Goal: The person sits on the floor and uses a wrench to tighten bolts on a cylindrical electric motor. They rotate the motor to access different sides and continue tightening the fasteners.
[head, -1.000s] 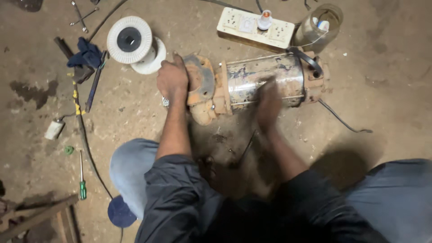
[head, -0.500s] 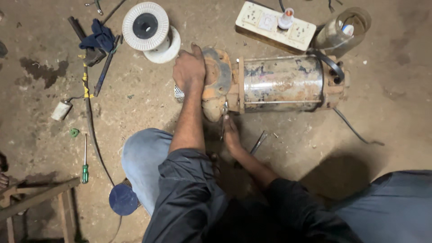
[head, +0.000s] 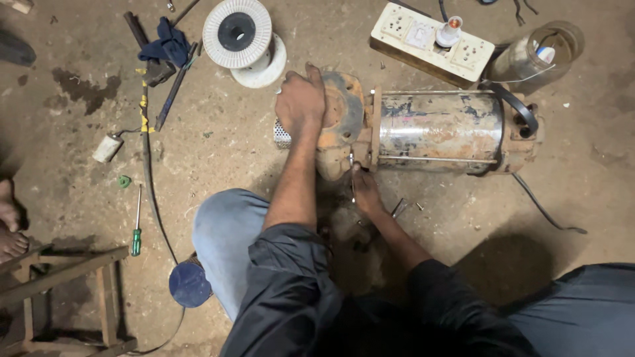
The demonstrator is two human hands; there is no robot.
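A rusty pump motor (head: 436,129) with a shiny steel body lies on its side on the concrete floor. My left hand (head: 301,99) presses on its orange end housing (head: 340,119) at the left. My right hand (head: 364,188) is low at the front of the flange, fingers closed on a thin metal tool (head: 352,178) held against the joint. A small metal piece (head: 399,207) lies on the floor just right of that hand.
A white switchboard with sockets (head: 430,43) and a glass jar (head: 539,56) lie behind the motor. A white wire spool (head: 239,36), a blue rag (head: 169,43), a green screwdriver (head: 136,228) and a wooden stool (head: 59,291) are to the left. Another person's bare feet (head: 10,221) are at the left edge.
My right hand left the top of the steel body and came down to the front of the flange, now gripping a thin tool. The left hand stayed on the end housing.
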